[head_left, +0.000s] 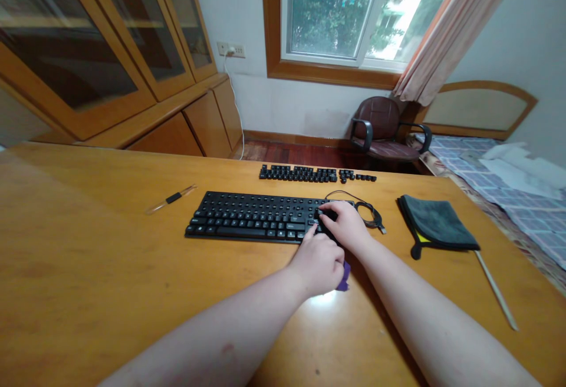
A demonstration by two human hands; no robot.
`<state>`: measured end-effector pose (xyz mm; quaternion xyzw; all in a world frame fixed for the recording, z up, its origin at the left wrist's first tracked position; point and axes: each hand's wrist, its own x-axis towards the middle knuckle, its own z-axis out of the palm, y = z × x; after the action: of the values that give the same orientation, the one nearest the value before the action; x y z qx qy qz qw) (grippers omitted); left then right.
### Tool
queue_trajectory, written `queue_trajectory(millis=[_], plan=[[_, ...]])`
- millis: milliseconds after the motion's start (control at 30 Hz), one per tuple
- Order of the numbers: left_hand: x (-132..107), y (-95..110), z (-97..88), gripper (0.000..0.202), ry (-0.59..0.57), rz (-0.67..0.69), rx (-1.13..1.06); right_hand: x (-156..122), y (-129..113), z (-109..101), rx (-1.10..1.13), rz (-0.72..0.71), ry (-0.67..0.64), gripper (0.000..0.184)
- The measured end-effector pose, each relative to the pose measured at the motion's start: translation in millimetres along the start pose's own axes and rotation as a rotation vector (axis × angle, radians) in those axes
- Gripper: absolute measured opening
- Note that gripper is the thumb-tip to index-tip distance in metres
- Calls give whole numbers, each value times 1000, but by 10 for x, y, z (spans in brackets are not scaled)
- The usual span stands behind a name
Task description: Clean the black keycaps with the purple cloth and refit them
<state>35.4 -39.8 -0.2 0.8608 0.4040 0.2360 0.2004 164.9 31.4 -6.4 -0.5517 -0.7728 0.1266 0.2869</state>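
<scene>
A black keyboard (247,230) lies on the wooden table, its lower rows capped and its upper rows showing bare key posts. My left hand (316,263) is at its near right edge, index finger stretched onto the keys. The other fingers are curled around a purple cloth (344,278), of which only a piece shows. My right hand (347,222) reaches over the keyboard's right part. Its thumb and index finger pinch what looks like a small black keycap (319,213). Behind the keyboard, loose black keycaps (298,173) stand in rows.
Right of the keyboard lies its coiled cable (375,217). Farther right is a folded dark grey cloth (440,222) with a thin pale stick (497,292) beside it. A clear tool with a black middle (173,197) lies at left. Beyond the table (110,257) stands an armchair (382,127).
</scene>
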Motion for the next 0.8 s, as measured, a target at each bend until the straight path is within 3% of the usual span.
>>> queue_trajectory(millis=[800], plan=[[0, -36, 21, 16, 5, -8, -15, 7, 41, 25, -23, -21, -4, 13]])
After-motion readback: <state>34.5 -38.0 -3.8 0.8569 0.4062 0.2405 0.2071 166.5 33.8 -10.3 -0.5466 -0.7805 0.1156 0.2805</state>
